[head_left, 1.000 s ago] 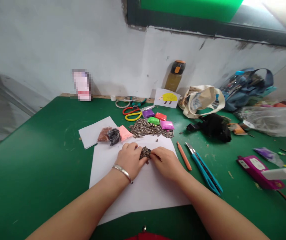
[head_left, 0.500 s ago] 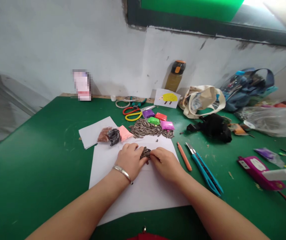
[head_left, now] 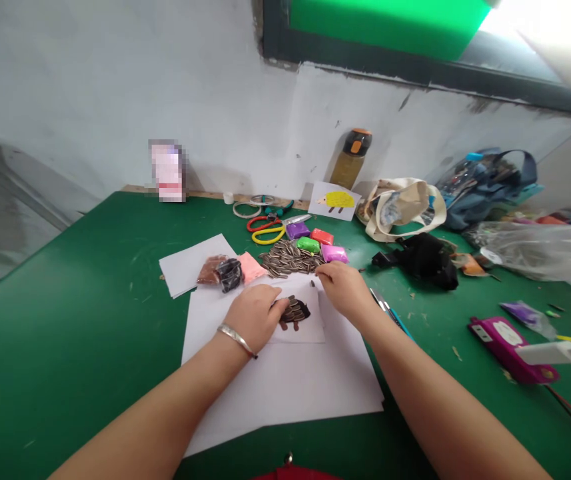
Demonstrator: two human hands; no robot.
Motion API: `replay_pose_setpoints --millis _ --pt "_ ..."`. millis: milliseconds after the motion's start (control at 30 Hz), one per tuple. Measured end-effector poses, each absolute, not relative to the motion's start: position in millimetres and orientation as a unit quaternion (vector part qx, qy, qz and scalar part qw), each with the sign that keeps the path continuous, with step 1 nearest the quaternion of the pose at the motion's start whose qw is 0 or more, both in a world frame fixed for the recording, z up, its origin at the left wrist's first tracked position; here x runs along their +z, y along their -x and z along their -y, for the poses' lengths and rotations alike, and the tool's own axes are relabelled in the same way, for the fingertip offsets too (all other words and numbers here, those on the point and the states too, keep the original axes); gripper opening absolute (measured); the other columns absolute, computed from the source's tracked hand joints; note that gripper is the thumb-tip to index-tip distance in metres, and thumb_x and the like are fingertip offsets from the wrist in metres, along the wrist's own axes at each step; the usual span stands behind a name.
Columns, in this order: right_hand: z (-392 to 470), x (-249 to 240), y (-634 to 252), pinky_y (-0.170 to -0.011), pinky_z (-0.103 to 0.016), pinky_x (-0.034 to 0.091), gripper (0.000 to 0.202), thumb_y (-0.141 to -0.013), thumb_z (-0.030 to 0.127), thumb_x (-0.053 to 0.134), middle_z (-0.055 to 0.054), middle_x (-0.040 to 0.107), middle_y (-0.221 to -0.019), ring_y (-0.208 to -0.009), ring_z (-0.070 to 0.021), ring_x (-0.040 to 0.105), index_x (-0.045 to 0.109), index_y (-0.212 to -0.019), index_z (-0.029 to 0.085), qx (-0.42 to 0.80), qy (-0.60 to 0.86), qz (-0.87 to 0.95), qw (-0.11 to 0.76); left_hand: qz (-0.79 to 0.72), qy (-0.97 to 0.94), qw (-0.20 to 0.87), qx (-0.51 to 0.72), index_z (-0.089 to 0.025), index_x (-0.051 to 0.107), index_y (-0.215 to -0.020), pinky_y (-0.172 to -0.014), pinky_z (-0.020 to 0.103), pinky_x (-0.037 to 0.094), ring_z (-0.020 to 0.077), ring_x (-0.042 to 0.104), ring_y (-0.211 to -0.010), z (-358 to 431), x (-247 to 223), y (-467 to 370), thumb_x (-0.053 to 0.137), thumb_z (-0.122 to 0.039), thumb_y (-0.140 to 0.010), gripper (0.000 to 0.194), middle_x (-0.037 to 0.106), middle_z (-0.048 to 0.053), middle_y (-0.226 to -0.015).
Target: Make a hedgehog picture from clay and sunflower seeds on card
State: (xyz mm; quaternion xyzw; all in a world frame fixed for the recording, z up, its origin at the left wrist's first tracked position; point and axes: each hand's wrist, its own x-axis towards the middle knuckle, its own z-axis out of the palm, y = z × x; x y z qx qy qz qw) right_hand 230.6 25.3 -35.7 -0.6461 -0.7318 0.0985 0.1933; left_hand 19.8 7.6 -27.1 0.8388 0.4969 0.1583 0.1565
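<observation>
My left hand point(head_left: 256, 315) rests on a small white card point(head_left: 310, 331), its fingers bent and the thumb at the animal figure. This hedgehog-like figure point(head_left: 298, 311) has a dark body covered in rows of striped sunflower seeds, with brown feet; my fingers hide its left end. At the near right edge of a pile of sunflower seeds point(head_left: 285, 257), my right hand point(head_left: 342, 288) has thumb and forefinger pinched together. Whatever is between those fingertips is hidden. One loose seed point(head_left: 312, 284) lies on the paper just left of them.
White sheets point(head_left: 285, 393) lie under the card. Clay packets, brown point(head_left: 211, 269), black point(head_left: 228, 274) and pink point(head_left: 334, 254), surround the seeds. Scissors point(head_left: 268, 235) and a hedgehog drawing point(head_left: 335, 201) are behind. A utility knife point(head_left: 399, 320), black bag point(head_left: 428, 261) and glue gun point(head_left: 508, 350) occupy the right.
My right hand has left the seed-covered figure and moved up and right to the seed pile, uncovering the figure's dark right end. My left hand stays at the figure.
</observation>
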Motion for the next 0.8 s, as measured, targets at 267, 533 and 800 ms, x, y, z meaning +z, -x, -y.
replay_pose_setpoints --millis 267,533,800 --pt "-32.5 -52.2 -231.8 -0.070 -0.029 0.035 0.023 -0.085 0.014 0.045 -0.010 0.061 -0.088 -0.083 -0.0215 0.053 0.067 -0.090 0.019 0.029 0.636 0.765 0.098 -0.533 -0.814 0.179 0.144 -0.023 0.068 -0.087 -0.078 0.030 0.046 0.0189 0.062 -0.090 -19.6 -25.3 -6.1 0.041 -0.030 -0.089 0.028 0.070 0.001 -0.094" --pt "-36.8 -56.2 -232.1 -0.069 -0.031 0.036 0.020 -0.086 0.013 0.042 -0.012 0.057 -0.088 -0.085 -0.0228 0.051 0.062 -0.084 0.017 -0.019 0.628 0.774 0.078 -0.531 -0.817 0.173 0.146 -0.022 0.069 -0.094 -0.081 0.030 0.046 0.0186 0.062 -0.095 -23.7 -25.5 -9.4 0.043 -0.028 -0.087 0.028 0.070 0.002 -0.101" --pt "-28.4 -47.5 -230.7 -0.073 -0.030 0.041 0.024 -0.087 0.019 0.039 -0.007 0.061 -0.091 -0.083 -0.0193 0.055 0.061 -0.094 0.019 0.093 0.641 0.708 0.282 -0.526 -0.815 0.203 0.135 -0.024 0.070 -0.092 -0.077 0.028 0.045 0.0183 0.063 -0.091 -30.0 -5.1 -23.0 0.044 -0.031 -0.085 0.027 0.072 -0.001 -0.095"
